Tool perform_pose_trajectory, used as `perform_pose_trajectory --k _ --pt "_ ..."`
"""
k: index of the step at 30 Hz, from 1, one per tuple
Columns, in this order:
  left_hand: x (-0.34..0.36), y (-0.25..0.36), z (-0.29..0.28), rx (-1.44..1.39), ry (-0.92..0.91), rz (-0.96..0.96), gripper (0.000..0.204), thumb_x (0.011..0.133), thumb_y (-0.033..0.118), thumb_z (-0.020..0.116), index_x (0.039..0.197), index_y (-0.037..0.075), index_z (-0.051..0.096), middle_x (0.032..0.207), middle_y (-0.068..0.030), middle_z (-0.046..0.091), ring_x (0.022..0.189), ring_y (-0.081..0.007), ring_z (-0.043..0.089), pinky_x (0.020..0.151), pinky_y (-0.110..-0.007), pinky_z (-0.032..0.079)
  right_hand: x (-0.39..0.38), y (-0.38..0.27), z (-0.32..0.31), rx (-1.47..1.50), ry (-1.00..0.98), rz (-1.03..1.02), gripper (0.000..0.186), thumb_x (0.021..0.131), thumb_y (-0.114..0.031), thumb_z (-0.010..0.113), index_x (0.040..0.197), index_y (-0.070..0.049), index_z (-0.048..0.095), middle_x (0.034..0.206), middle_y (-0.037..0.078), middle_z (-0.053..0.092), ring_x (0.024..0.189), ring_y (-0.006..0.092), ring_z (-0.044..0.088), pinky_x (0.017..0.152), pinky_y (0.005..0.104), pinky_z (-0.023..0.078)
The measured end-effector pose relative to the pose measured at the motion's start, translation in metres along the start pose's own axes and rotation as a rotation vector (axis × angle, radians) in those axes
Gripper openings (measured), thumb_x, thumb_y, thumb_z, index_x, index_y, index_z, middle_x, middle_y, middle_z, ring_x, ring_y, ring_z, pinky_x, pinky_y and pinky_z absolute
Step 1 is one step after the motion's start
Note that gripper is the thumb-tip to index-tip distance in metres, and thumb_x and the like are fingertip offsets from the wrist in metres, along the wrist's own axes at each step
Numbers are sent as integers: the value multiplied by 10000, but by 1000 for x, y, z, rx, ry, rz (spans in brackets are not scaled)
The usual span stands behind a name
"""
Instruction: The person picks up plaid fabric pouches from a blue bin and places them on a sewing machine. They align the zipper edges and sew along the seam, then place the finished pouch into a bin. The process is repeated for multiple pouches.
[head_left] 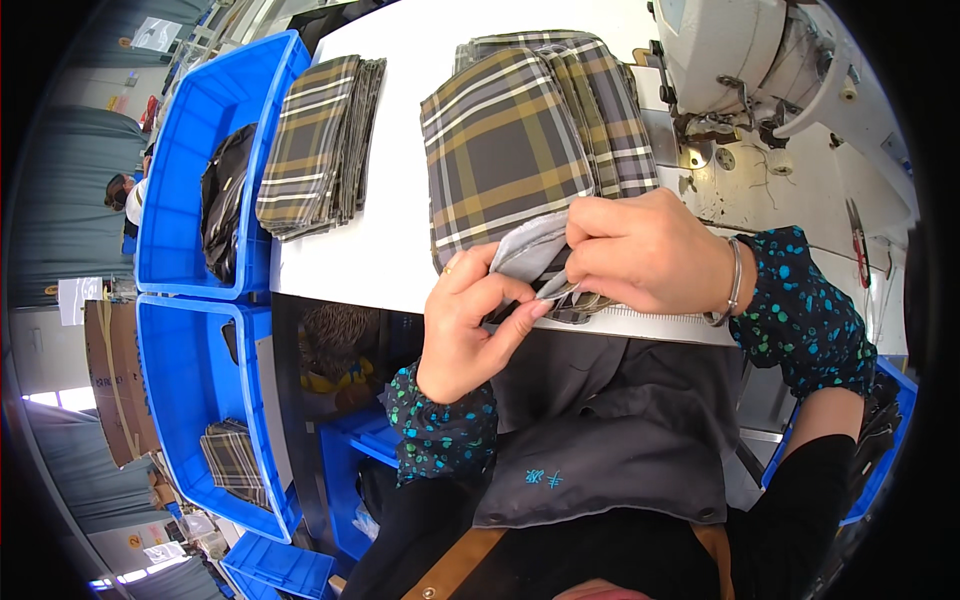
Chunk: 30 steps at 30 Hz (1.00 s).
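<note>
My left hand point(470, 320) and my right hand point(645, 255) are closed on a light grey piece of fabric point(525, 245) at the table's front edge, pinching a narrow folded edge of it between fingertips and thumb. A pile of plaid fabric pieces point(505, 140) in olive, grey and white lies just beyond both hands, partly hidden by them. A separate neat stack of plaid pieces point(315, 140) lies to the left on the white table point(390, 50).
A sewing machine point(720, 45) stands at right, red-handled scissors point(860, 250) near it. Blue bins point(152, 200) line the left side, one holding dark material point(228, 200), another more plaid pieces point(233, 455). A person point(130, 200) is in the far left background.
</note>
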<state>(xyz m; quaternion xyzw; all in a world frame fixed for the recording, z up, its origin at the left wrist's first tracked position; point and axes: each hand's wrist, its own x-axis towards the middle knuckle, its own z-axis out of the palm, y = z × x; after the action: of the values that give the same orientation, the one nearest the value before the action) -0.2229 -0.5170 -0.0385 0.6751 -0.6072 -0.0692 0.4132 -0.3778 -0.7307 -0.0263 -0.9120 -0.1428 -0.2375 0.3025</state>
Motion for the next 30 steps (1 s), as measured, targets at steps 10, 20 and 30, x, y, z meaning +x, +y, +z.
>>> perform_pose_trajectory --k 10,20,30 --pt "-3 0 10 -41 167 -25 141 844 -79 734 932 29 713 1118 -151 701 825 -245 680 715 -298 528 -1 3 -1 -24 -35 -23 165 797 -136 813 850 -100 661 929 28 593 713 246 663 583 370 519" --pt "0 6 3 -9 -8 -52 167 808 80 846 955 68 768 1169 -153 686 1018 -338 678 858 -402 541 1 3 -3 14 -56 20 164 802 -145 830 886 -86 702 896 22 608 730 219 668 610 353 530" --pt "7 21 4 69 42 -44 185 773 94 874 899 77 740 964 -113 651 834 -328 619 721 -398 498 1 9 -5 51 -73 9 214 764 -133 850 910 -93 699 934 19 607 748 214 667 619 350 529"
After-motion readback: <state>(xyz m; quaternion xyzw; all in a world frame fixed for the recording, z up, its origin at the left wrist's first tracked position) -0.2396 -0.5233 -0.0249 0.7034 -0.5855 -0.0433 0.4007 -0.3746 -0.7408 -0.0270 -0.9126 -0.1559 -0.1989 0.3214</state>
